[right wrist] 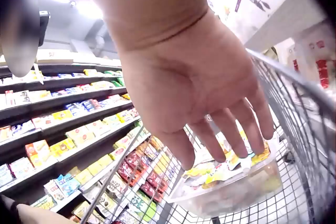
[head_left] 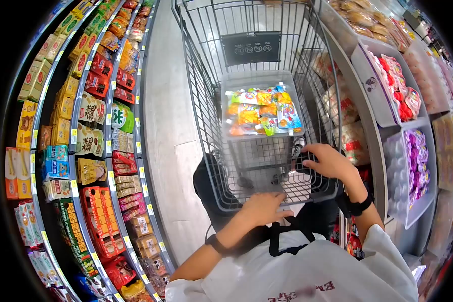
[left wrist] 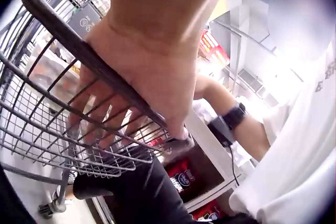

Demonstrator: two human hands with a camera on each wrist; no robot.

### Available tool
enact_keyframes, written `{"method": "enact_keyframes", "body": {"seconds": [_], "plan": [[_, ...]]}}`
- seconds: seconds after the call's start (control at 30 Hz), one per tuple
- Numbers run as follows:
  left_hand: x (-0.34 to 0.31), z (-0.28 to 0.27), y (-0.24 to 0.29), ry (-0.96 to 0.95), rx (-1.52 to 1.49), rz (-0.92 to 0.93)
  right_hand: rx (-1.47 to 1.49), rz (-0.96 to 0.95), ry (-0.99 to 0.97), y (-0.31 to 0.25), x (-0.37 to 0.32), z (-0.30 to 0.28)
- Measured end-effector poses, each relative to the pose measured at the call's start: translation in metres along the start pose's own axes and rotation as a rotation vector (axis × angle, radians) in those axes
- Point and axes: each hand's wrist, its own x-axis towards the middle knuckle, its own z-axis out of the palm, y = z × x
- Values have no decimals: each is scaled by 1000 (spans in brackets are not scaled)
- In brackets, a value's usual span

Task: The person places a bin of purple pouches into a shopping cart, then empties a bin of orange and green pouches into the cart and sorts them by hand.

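My left hand (head_left: pixel 261 208) rests on the near rim of a grey wire shopping cart (head_left: pixel 226 206). In the left wrist view the palm of that hand (left wrist: pixel 152 69) lies over the rim, its fingers reaching loosely down inside the basket. My right hand (head_left: pixel 327 160) hovers over the cart's near right corner with nothing in it. The right wrist view shows this hand (right wrist: pixel 189 82) with fingers spread. Farther into the cart sits a clear plastic bin (head_left: pixel 259 78), filled with colourful snack pouches (head_left: pixel 264 111).
Shelves of packaged snacks (head_left: pixel 98 216) line the left side, beyond a strip of grey floor (head_left: pixel 168 100). Along the right stand display bins, one with purple-wrapped packs (head_left: pixel 417 163) and another with red-and-white packs (head_left: pixel 395 75). A dark panel (head_left: pixel 250 48) hangs on the cart's far end.
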Motion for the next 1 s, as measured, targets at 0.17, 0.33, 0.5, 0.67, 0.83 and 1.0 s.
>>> {"method": "enact_keyframes", "body": {"seconds": [0.17,0.33,0.5,0.67,0.83,1.0], "plan": [[0,15,3,-43,61,-16,-16,9,-59,-4,-79,47],[-7,38,9,53,117,3,-160,-55,209,-8,-117,95],[-10,62,18,124,148,12,-282,-107,288,-4,-134,113],[-25,74,35,151,138,63,-327,-104,303,1,-154,135],[-48,99,42,211,193,15,-310,-83,288,-15,-178,151],[-73,119,53,248,236,-22,-340,-146,288,-25,-202,163]]}}
